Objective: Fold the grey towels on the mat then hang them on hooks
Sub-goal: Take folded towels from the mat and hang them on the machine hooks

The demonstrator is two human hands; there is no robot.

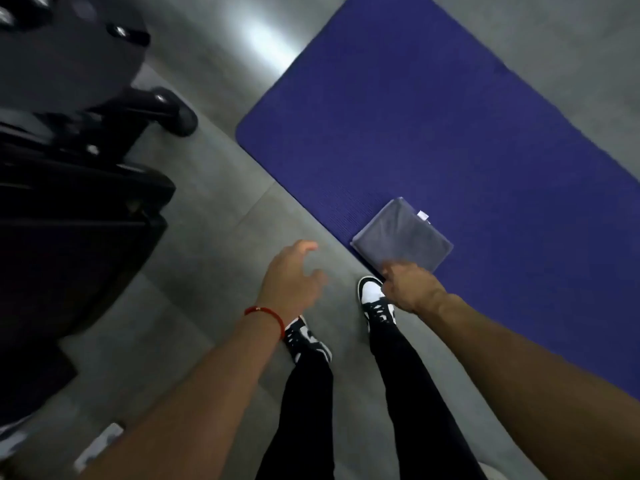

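**Inspector:** Report the scene, largest item first.

**Operator:** I found a grey tiled floor [214, 209] carrying a purple mat [433, 126], laid diagonally toward the upper right. Dark gym equipment [69, 133] stood at the left; I could not identify it further. On the near corner of the mat lay one grey towel [405, 233], already folded into a flat rectangle, with a small white tag [423, 215] at its far edge. I saw only that one towel, and no hooks were in view.

**Inspector:** The hands?

**Operator:** The right hand [408, 285] reached down at the towel's near edge, fingers curled. It was blurred, so I could not tell whether it pinched the cloth or merely neared it. The left hand [294, 275] hung over bare floor, fingers spread and loosely bent, holding nothing. A red bracelet [266, 317] sat on that wrist. Both shoes [375, 303] stood on the floor, the right one at the mat's edge.

**Inspector:** Which step, in your judgement?

**Operator:** Folding appeared done; I judged it the pick-up before hanging. The next move called for a firm grasp through all layers, so the fold would hold when lifted.

**Inspector:** Containers?

**Operator:** I observed none, so there were no contents to report.
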